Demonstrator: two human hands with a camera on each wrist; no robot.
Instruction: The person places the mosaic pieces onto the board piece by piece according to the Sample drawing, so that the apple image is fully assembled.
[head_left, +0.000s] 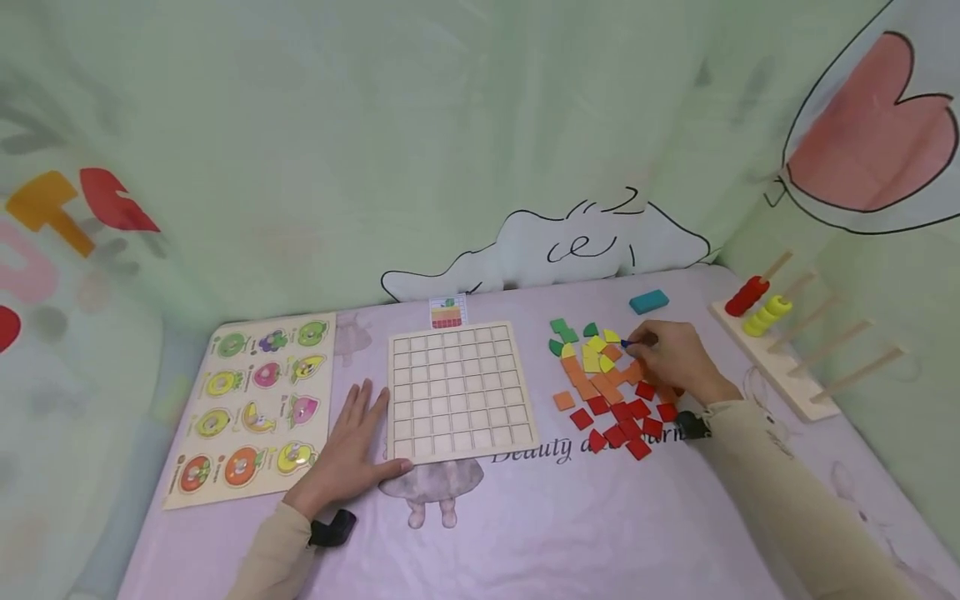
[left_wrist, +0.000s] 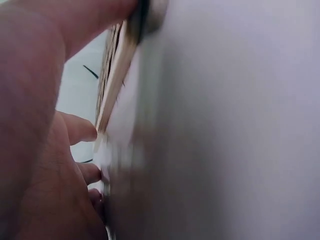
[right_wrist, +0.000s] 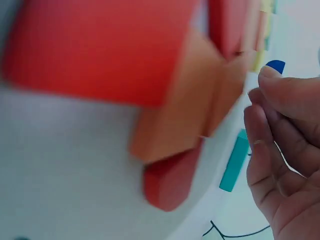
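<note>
A square wooden grid board lies in the middle of the table, its cells bare. My left hand rests at its left edge with the fingers straight and spread, the thumb at the near left corner. In the left wrist view the board's edge runs close by thumb and fingers. My right hand pinches a small dark blue tile between thumb and fingertips. Beneath and beside that hand spreads a loose pile of red tiles, orange tiles, yellow tiles and green tiles.
A small picture card stands behind the board. To the left lies a wooden fruit puzzle. A teal block sits behind the tiles. A wooden peg rack with red and yellow beads stands at the right. Curtain cloth hangs behind.
</note>
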